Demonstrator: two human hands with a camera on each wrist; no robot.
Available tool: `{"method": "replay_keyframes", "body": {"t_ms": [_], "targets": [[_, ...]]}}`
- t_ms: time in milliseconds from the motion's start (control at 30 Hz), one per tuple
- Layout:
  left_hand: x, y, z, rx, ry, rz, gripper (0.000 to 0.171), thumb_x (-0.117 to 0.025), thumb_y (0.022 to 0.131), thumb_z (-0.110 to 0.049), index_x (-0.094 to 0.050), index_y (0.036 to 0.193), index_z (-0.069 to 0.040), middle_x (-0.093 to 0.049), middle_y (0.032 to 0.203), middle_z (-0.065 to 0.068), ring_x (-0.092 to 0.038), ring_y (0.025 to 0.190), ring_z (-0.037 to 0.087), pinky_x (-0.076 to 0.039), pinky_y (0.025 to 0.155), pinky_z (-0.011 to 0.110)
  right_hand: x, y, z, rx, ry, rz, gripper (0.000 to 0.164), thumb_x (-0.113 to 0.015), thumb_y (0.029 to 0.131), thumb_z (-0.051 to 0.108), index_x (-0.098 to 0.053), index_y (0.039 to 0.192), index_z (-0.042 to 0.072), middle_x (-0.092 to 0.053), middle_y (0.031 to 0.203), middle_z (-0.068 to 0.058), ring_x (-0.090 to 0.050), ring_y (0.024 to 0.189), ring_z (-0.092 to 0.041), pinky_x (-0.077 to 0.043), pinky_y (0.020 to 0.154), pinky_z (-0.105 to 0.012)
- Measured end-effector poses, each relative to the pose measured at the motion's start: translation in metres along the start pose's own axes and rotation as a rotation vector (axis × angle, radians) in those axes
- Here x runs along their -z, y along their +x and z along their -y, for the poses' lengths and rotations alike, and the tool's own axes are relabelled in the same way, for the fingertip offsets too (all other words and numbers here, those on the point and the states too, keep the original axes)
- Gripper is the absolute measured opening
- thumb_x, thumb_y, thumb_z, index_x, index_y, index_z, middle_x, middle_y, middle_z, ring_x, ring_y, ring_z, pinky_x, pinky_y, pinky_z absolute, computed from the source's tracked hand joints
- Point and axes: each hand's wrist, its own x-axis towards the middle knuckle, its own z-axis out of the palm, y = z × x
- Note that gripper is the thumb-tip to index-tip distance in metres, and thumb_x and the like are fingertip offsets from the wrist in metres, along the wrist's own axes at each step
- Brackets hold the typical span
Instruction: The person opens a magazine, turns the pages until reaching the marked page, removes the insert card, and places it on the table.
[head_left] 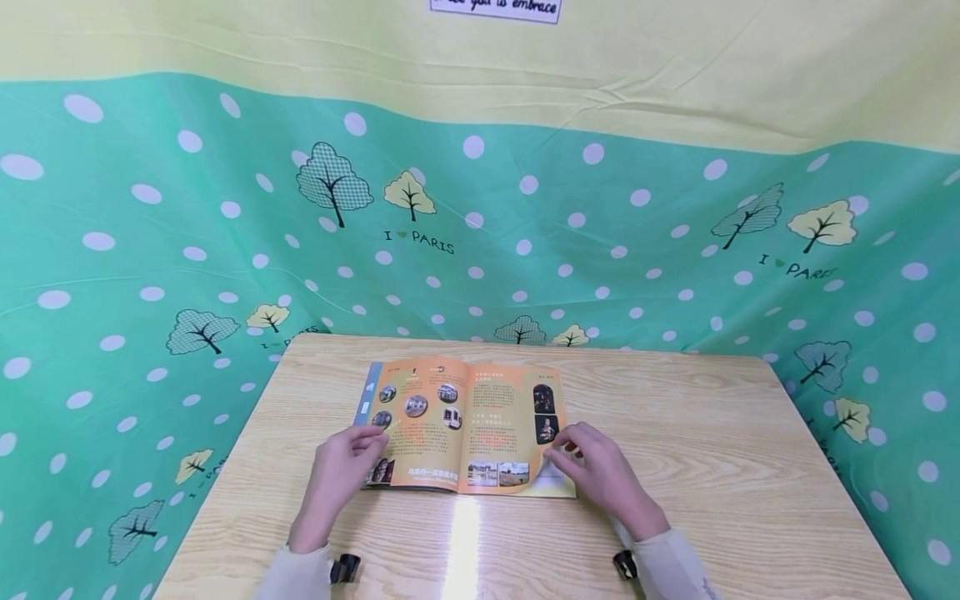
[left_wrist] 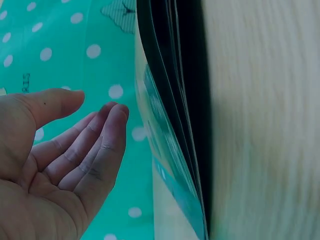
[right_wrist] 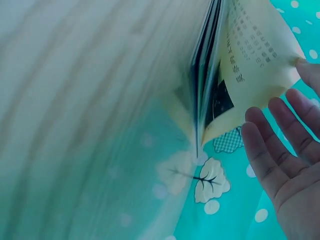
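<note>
An open magazine [head_left: 501, 425] with orange printed pages lies on the table. At the lower right of its right-hand page, my right hand [head_left: 600, 471] touches a lifted leaf. The raised leaf [right_wrist: 252, 55] bows away from the other pages in the right wrist view. My right thumb meets its edge, while the fingers [right_wrist: 280, 155] spread loosely below. My left hand [head_left: 345, 467] is by the magazine's lower left side. In the left wrist view, its thumb and fingers [left_wrist: 100, 150] are apart, nothing is between them, and a gap separates them from the magazine's edge [left_wrist: 172, 130].
The light wooden table [head_left: 675, 433] reaches past the magazine on both sides. A bright reflection crosses its front. Behind and beside it hangs a green curtain [head_left: 420, 300] with white dots and trees. A black wrist device [head_left: 345, 568] sits by the left sleeve.
</note>
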Motion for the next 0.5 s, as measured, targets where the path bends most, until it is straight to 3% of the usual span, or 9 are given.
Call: {"method": "replay_keyframes", "body": {"t_ms": [167, 400, 500], "targets": [[-0.014, 0.004, -0.012, -0.043, -0.056, 0.032, 0.022, -0.073, 0.092, -0.015, -0.073, 0.110, -0.001, -0.074, 0.091, 0.005, -0.071, 0.077, 0.016, -0.059, 0.066, 0.023, -0.002, 0.004, 0.005, 0.047, 0.045, -0.002, 0.017, -0.077, 0.090, 0.022, -0.069, 0.103, 0.014, -0.068, 0.103, 0.005, -0.066, 0.091, -0.014, -0.060, 0.076, -0.033], [-0.031, 0.008, -0.028, -0.149, -0.075, 0.050, 0.020, -0.075, 0.090, -0.012, -0.075, 0.106, -0.001, -0.074, 0.089, 0.002, -0.070, 0.078, 0.014, -0.060, 0.069, 0.025, -0.007, 0.011, 0.010, 0.174, 0.148, -0.007, 0.016, -0.071, 0.091, 0.002, -0.071, 0.106, 0.007, -0.066, 0.126, -0.009, -0.062, 0.118, -0.025, -0.052, 0.099, -0.042], [-0.039, 0.010, -0.034, -0.148, -0.110, 0.083, 0.021, -0.074, 0.090, -0.013, -0.074, 0.107, -0.001, -0.074, 0.090, 0.001, -0.070, 0.079, 0.014, -0.060, 0.071, 0.024, -0.011, 0.013, 0.013, 0.198, 0.151, 0.018, 0.021, -0.068, 0.092, -0.002, -0.070, 0.110, 0.006, -0.063, 0.132, -0.012, -0.059, 0.123, -0.027, -0.049, 0.102, -0.043]]}}
